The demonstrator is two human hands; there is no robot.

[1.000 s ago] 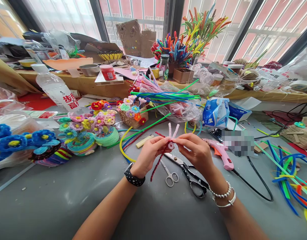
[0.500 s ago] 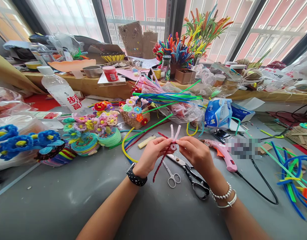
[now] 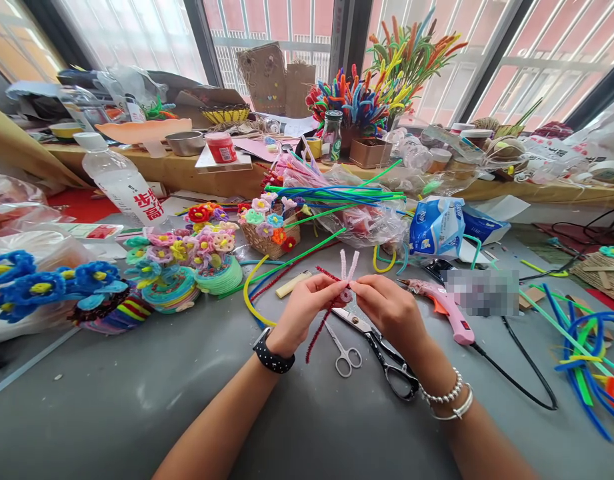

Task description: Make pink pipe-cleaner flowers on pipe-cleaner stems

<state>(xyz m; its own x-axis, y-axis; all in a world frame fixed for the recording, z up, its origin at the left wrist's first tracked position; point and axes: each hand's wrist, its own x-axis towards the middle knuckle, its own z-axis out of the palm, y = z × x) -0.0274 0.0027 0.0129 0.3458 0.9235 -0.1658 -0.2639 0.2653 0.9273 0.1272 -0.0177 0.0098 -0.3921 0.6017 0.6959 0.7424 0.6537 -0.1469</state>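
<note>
Pink chenille piece [image 3: 353, 265] held centre, above worktop [image 3: 131, 400]; L hand [image 3: 307, 310] & R hand [image 3: 389, 307] close together, fingertips of both pinched on its base, where dark red stem [image 3: 317, 337] crosses; exact finger order hidden; risk (judged): red stem may slip or prongs splay if either pinch slackens; its loose lower end could snag small scissors [image 3: 343, 353]; count: 1 pink piece w/ 2 prongs, 1 red stem, 1 sm. scissors, 1 lg. shears [image 3: 374, 340], 1 glue gun [image 3: 455, 320].
</note>
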